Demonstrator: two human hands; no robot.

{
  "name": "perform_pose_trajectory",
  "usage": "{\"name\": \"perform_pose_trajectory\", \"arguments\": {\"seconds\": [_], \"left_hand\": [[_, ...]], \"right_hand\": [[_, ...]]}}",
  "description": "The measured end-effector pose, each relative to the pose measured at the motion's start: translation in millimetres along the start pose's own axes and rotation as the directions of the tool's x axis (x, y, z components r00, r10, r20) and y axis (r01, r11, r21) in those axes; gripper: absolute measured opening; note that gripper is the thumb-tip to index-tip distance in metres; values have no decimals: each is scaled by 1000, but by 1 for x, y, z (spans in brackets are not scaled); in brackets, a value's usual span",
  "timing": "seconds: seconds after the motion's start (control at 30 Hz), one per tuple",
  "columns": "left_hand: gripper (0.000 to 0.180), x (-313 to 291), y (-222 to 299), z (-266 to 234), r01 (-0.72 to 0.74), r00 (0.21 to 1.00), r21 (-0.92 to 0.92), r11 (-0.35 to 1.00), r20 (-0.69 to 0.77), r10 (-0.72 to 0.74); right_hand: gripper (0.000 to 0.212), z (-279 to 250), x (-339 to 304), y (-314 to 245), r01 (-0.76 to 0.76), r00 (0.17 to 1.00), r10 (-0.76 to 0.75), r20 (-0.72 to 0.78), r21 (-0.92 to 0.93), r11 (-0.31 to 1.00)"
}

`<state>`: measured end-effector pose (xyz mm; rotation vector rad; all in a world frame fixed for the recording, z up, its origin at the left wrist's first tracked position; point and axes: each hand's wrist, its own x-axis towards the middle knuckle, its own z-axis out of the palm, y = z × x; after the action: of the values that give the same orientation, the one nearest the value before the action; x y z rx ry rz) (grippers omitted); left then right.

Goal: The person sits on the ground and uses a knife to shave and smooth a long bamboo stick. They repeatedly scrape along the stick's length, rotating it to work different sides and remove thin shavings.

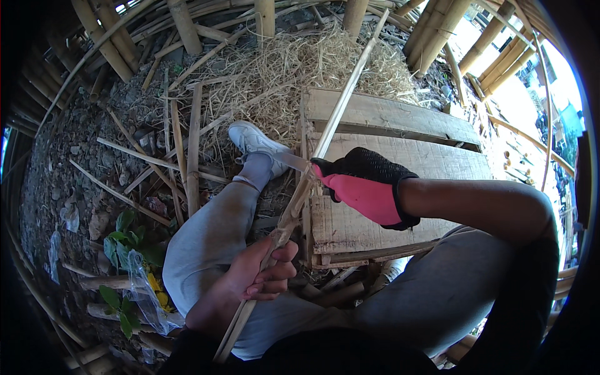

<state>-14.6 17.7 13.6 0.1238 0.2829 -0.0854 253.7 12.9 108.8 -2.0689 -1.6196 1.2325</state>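
Observation:
A long pale bamboo strip [347,94] slants from below my lap up to the far right of centre. My bare left hand [265,270] is closed around its lower part, below a knobbly node. My right hand [365,184], in a pink and black glove, is closed against the strip further up. A flat knife blade [291,161] juts leftward from beside the gloved thumb and crosses the strip. The knife's handle is hidden in the glove.
A wooden plank platform [400,156] lies under my right forearm. Thin shavings [294,81] are heaped beyond my shoe [256,142]. Split bamboo pieces [194,150] litter the ground at left, near a leafy plant [125,240] and clear plastic [144,287]. Bamboo poles [265,19] stand behind.

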Motion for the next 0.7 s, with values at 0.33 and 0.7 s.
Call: {"name": "perform_pose_trajectory", "arguments": {"seconds": [0.33,0.7], "left_hand": [[46,-6,1,3,-72,997,26,997,-27,73],[51,-9,2,12,-125,959,265,956,-217,185]], "right_hand": [[44,-21,16,1,-111,993,116,-32,119,987],[32,-23,9,-19,361,930,-363,63,-363,859]]}}
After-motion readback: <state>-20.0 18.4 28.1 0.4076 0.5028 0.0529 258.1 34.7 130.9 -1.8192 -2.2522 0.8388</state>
